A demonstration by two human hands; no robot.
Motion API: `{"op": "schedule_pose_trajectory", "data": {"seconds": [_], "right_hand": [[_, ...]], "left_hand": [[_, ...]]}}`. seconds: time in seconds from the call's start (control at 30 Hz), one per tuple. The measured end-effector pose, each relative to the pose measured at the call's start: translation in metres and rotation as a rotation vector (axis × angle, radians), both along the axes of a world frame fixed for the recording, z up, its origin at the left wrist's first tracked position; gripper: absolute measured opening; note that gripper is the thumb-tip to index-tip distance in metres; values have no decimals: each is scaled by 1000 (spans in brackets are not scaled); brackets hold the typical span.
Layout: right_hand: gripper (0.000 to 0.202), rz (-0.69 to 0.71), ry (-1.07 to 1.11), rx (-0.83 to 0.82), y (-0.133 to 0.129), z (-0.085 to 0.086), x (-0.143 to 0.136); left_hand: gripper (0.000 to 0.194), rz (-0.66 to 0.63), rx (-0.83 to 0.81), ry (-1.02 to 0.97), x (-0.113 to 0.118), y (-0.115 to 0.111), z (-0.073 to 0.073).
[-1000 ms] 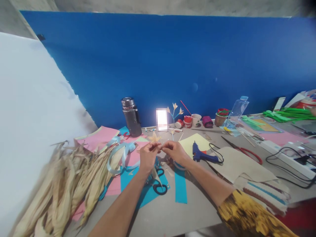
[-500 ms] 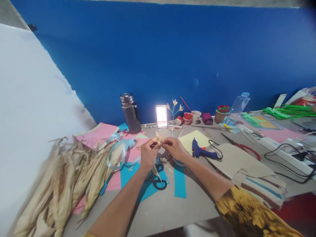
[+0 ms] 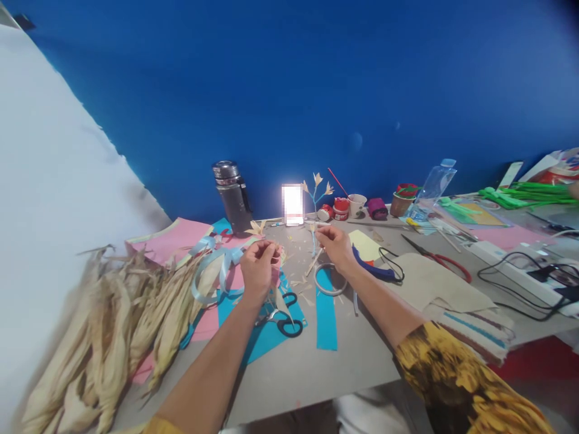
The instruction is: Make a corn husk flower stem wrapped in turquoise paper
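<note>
My left hand (image 3: 259,268) is closed, with thumb and fingertips pinched together. Just beyond its knuckles shows a cream corn-husk flower (image 3: 257,228); whether the fingers hold its stem is hidden. My right hand (image 3: 337,246) is closed too, its fingertips beside a small husk flower on a light-blue stem (image 3: 313,241). I cannot tell if they touch it. Below and between the hands, black-handled scissors (image 3: 289,326) lie on blue paper (image 3: 257,346). A roll of tape (image 3: 316,282) rests under my right wrist.
Dried corn husks (image 3: 108,361) are heaped at left, near a curled light-blue ribbon (image 3: 194,289). A dark thermos (image 3: 233,205) stands behind. A finished flower branch (image 3: 315,196) rises at the back. On the right are a blue glue gun (image 3: 375,271), red-handled pliers (image 3: 447,265) and a power strip (image 3: 520,277).
My hands have parted. The husk flower that was between them now shows farther left, behind my left hand. My right hand has moved up and right to the small stemmed flower, uncovering the tape roll.
</note>
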State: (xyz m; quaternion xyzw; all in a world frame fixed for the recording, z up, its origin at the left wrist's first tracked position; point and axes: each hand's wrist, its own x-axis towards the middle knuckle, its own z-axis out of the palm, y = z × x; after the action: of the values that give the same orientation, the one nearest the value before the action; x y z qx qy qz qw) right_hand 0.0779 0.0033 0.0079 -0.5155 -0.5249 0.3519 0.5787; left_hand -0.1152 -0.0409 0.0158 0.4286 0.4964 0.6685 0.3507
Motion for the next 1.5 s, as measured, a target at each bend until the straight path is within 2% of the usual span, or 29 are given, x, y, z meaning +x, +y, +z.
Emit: {"op": "schedule_pose_trajectory", "data": {"seconds": [0.17, 0.23, 0.37, 0.5, 0.63, 0.73, 0.87, 0.97, 1.13, 1.3, 1.5], "right_hand": [[25, 40, 79, -36, -2, 0, -4], [22, 125, 88, -71, -8, -1, -11], [17, 387, 47, -185, -27, -4, -30], [14, 474, -10, -186, -42, -3, -40], [15, 451, 51, -186, -42, -1, -41], [12, 352, 62, -178, -36, -2, -39], [7, 193, -29, -176, -26, -7, -34], [5, 141, -133, -183, -22, -10, -30], [2, 109, -234, -190, -18, -14, -29], [2, 103, -301, -215, -15, -18, -29], [3, 39, -314, -167, -11, -11, -22]], "left_hand": [[26, -68, -39, 16, 4, -3, -1], [26, -88, -55, 36, 6, -3, -2], [26, -121, -69, 29, 9, -4, -4], [26, -157, -67, -18, 11, -5, -4], [28, -212, -87, -33, 12, -7, -3], [34, -210, -109, 31, 12, -8, -4], [32, -156, -128, 115, 10, -7, -5], [24, -149, -136, 137, 9, -6, -5], [17, -164, -140, 160, 9, -7, -5], [19, -160, -145, 163, 8, -7, -6], [27, -112, -131, 101, 6, -6, -1]]}}
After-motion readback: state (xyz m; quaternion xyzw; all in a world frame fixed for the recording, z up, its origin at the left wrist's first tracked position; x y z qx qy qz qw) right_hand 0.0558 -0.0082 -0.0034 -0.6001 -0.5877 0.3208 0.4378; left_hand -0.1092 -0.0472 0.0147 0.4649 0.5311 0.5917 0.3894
